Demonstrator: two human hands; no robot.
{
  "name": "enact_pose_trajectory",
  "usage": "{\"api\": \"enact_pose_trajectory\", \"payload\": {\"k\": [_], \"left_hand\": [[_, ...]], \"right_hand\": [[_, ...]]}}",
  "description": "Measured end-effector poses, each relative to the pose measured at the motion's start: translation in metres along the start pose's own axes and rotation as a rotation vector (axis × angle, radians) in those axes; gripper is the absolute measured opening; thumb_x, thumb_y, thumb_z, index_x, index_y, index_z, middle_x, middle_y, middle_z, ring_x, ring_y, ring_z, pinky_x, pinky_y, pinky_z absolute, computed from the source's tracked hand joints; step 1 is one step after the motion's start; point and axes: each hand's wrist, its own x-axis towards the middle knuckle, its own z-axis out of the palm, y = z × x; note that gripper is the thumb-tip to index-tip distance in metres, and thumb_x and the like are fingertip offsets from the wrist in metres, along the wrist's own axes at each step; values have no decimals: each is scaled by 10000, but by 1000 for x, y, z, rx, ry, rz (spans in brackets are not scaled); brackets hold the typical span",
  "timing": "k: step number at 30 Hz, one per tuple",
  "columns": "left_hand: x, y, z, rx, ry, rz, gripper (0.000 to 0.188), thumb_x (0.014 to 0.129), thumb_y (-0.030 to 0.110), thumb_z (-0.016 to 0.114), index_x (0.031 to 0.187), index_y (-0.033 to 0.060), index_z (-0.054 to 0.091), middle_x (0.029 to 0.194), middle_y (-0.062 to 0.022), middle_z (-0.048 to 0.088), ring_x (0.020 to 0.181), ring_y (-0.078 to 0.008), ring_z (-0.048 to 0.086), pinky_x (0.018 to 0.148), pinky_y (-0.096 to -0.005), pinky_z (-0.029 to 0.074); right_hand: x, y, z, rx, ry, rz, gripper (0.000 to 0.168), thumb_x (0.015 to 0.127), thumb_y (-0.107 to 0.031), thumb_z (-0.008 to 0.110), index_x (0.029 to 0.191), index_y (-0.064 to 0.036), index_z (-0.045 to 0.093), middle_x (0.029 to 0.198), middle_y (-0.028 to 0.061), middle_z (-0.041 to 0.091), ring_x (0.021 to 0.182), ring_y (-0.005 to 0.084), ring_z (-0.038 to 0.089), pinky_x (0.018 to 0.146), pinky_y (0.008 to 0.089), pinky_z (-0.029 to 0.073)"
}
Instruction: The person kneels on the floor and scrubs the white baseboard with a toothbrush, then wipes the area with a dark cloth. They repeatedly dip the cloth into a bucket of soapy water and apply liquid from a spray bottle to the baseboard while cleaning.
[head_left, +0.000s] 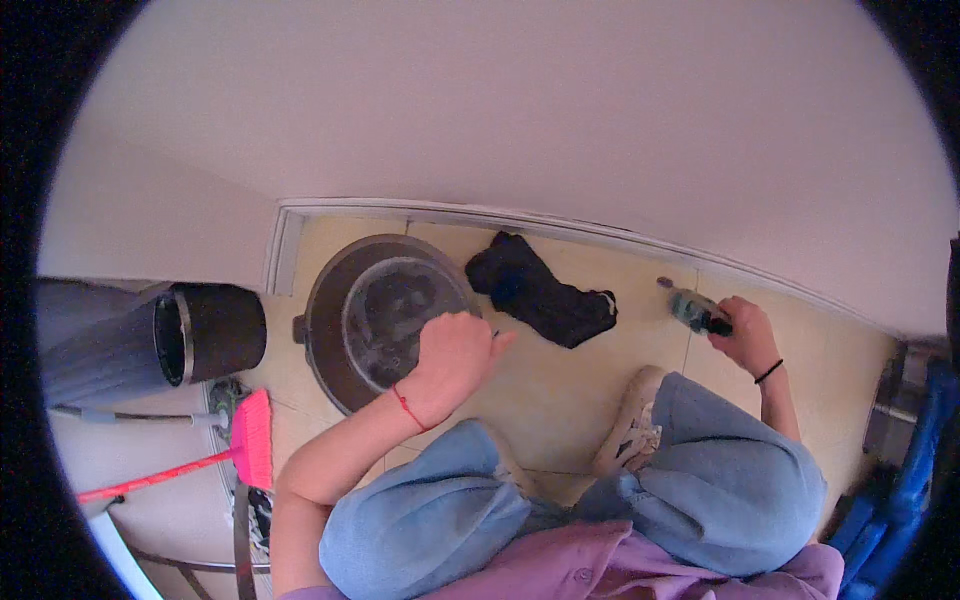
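Observation:
My left hand is curled above the right side of a round dark basin, its thumb pointing right. A tiny dark spot shows near the thumb, but the palm side is hidden, so I cannot tell whether anything is held. The basin contains what looks like water, with a dark patch in its middle. In my right hand is a small greenish bottle, gripped at its dark end and tilted over the floor. Between my hands, a black bunched cloth lies on the tiles, just right of the basin.
A pink broom and a black bin are at the left. Blue objects stand at the lower right. A wall with a pale baseboard runs behind the basin. My bent knees frame the tiled floor.

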Motion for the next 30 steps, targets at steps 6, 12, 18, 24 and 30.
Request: {"api": "enact_pose_trajectory", "payload": {"k": [6, 12, 18, 24, 30], "left_hand": [[93, 9, 6, -32, 179, 577, 297, 819, 312, 624, 804, 15, 626, 684, -193, 620, 700, -350, 636, 631, -439, 517], [157, -2, 102, -90, -134, 385, 329, 782, 318, 672, 905, 16, 625, 839, -207, 638, 823, -376, 623, 732, -466, 500], [153, -1, 112, -187, -18, 166, 350, 831, 341, 609, 968, 20, 627, 873, -208, 647, 833, -395, 614, 747, -476, 489], [138, 8, 48, -392, 347, -164, 344, 871, 307, 565, 1031, 2, 574, 883, -217, 643, 851, -387, 615, 743, -464, 476], [165, -11, 106, -616, 709, -492, 362, 845, 223, 612, 1059, -53, 517, 914, -250, 622, 869, -387, 615, 760, -433, 477]], "right_hand": [[-14, 29, 11, 43, 162, 149, 280, 649, -149, 685, 909, -78, 607, 838, 133, 589, 773, 340, 593, 675, 419, 491], [-11, 31, 26, 237, 257, 151, 261, 675, -88, 702, 918, -75, 607, 874, 108, 592, 782, 326, 602, 664, 395, 496], [-15, 42, 29, 299, 285, 119, 293, 693, -130, 734, 952, -60, 616, 913, 114, 597, 792, 320, 608, 660, 384, 499], [-5, 42, 3, 353, 415, 58, 248, 739, -151, 712, 936, -35, 617, 899, 121, 606, 765, 317, 610, 649, 371, 491], [20, 18, 9, 480, 369, -38, 213, 776, -174, 679, 927, -35, 621, 848, 122, 608, 738, 315, 606, 623, 370, 484]]}}
